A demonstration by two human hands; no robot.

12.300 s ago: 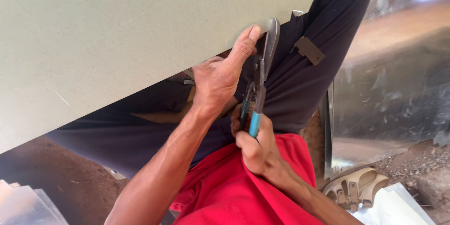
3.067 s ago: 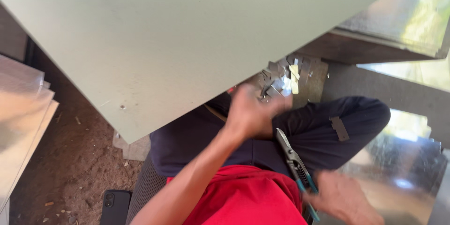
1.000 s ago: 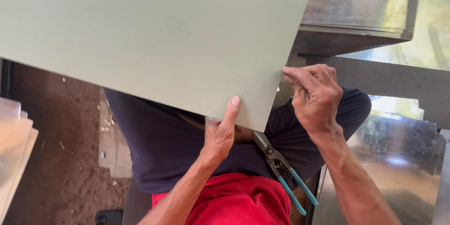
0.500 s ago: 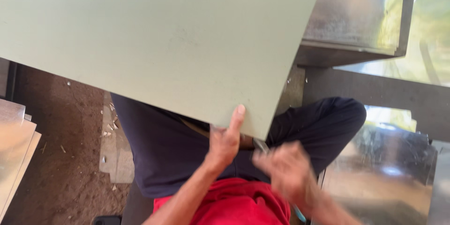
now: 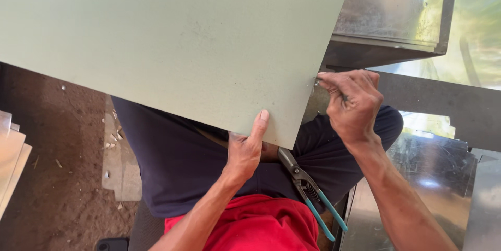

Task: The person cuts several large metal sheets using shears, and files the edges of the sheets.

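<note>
Sheet: pale green metal panel [image 5: 172, 47] across your lap.
Left hand [image 5: 245, 149]: clamps its near edge.
Right hand [image 5: 352, 102]: pinches its right edge.
Snips [image 5: 308, 188]: resting on your thigh.

green sheet [image 5: 172, 47] cut off top and left, snips' [image 5: 308, 188] blades hidden beneath it

The right hand [image 5: 354, 102] left the lap and rose to pinch the right edge of the pale green sheet [image 5: 172, 42]; the blue-handled snips [image 5: 309, 191] were left lying on the lap.
</note>
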